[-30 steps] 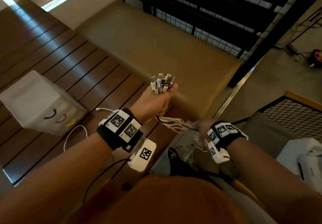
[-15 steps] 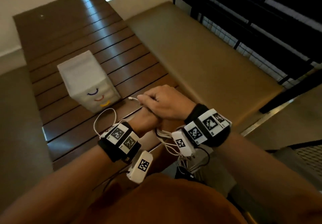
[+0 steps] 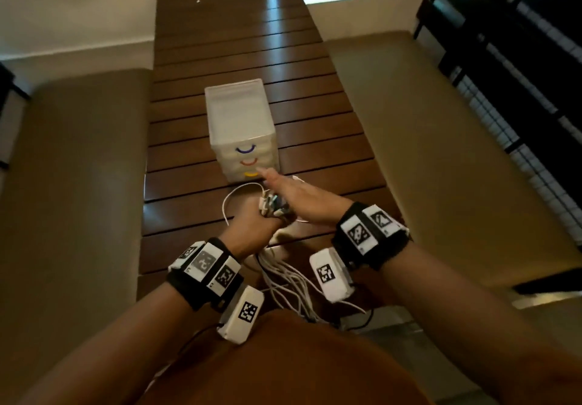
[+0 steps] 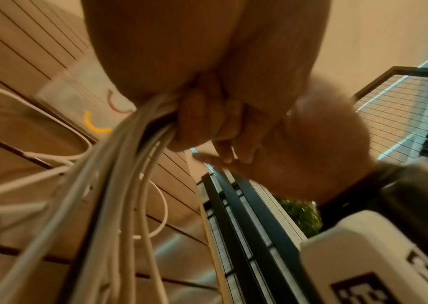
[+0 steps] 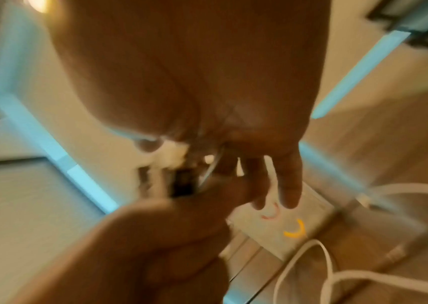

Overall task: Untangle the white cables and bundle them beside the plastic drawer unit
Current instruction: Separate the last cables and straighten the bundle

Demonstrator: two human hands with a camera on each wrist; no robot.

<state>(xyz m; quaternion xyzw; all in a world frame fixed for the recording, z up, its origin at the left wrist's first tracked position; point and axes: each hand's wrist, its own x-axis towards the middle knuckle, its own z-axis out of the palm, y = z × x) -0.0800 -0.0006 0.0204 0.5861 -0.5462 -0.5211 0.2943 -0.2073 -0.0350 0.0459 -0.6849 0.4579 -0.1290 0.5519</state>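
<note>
Right wrist view blurs the plugs (image 5: 181,183) under the right hand (image 5: 207,102).

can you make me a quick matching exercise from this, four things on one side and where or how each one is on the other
Things:
1. left hand
2. right hand
3. plastic drawer unit
4. loose cable loop

States:
A. stands upright on the slatted table
B. fingers straight, over the plug ends
C. lies on the table before the drawers
D. grips the white cables

Pairs: 1-D, 2-B, 3-A, 4-C

White cables (image 3: 283,281) gathered upright before the plastic drawer unit (image 3: 241,127).
</note>
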